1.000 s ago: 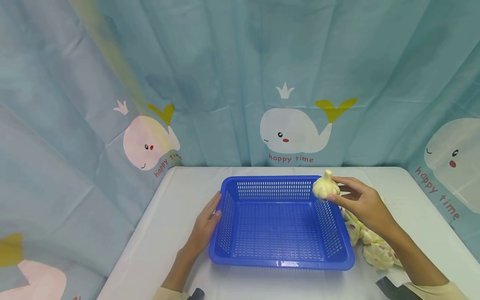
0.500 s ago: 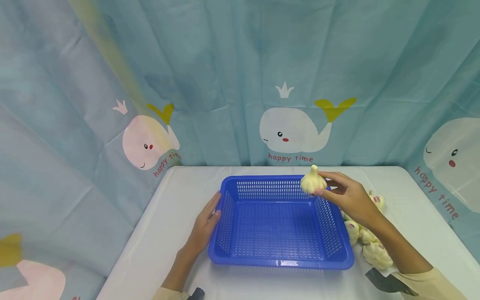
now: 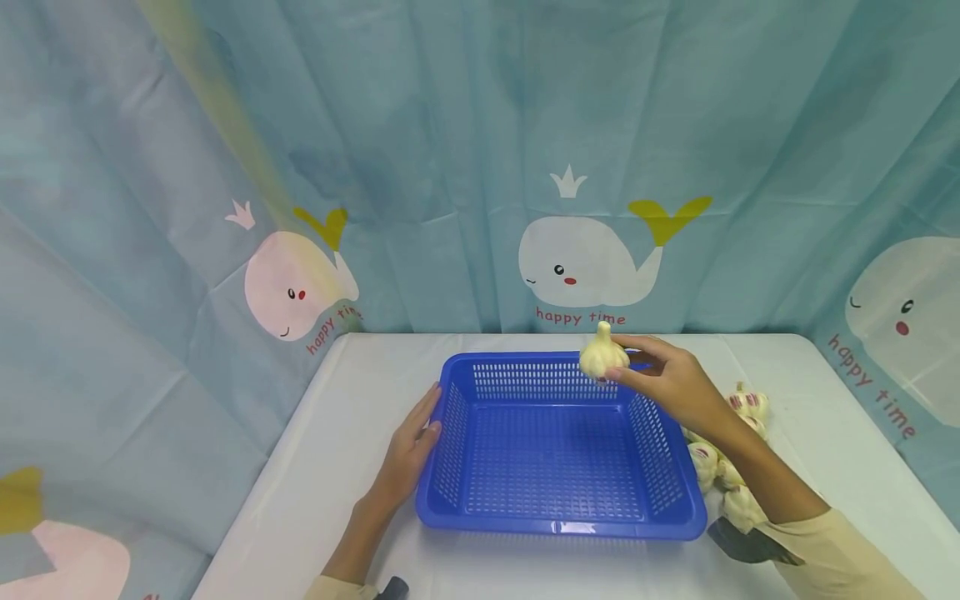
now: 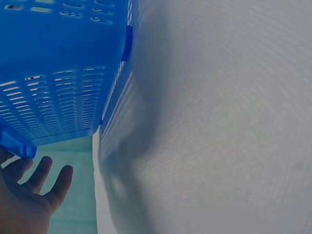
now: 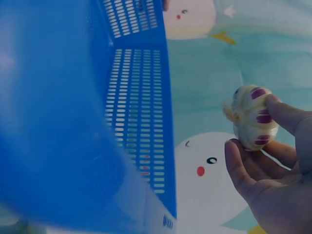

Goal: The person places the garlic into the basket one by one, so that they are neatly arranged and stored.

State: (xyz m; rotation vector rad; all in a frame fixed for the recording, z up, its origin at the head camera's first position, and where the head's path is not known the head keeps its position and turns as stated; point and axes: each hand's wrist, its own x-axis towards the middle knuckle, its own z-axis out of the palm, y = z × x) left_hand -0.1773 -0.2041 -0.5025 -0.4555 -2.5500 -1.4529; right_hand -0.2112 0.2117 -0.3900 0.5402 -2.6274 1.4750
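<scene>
A blue plastic basket (image 3: 555,527) with slotted walls sits on the white table. Its floor is bare. Above the basket's back right part, my right hand (image 3: 667,383) pinches a garlic bulb (image 3: 602,358) between thumb and fingers, stem up. In the right wrist view, purple patches show on the garlic bulb (image 5: 256,117), along with its roots. My left hand (image 3: 408,446) rests against the basket's left rim with fingers fairly straight. From the left wrist view, the fingers of the left hand (image 4: 27,195) are spread by the rim, partly cut off by the frame.
Several more garlic bulbs (image 3: 742,504) lie in a heap to the right of the basket, partly hidden by the right forearm. A light blue curtain (image 3: 465,167) with printed whales hangs behind and beside the white table (image 3: 330,417).
My right hand has carried the garlic bulb left and slightly up, from the basket's right corner to over its back wall. More of the heaped bulbs show. The left hand and basket stay put.
</scene>
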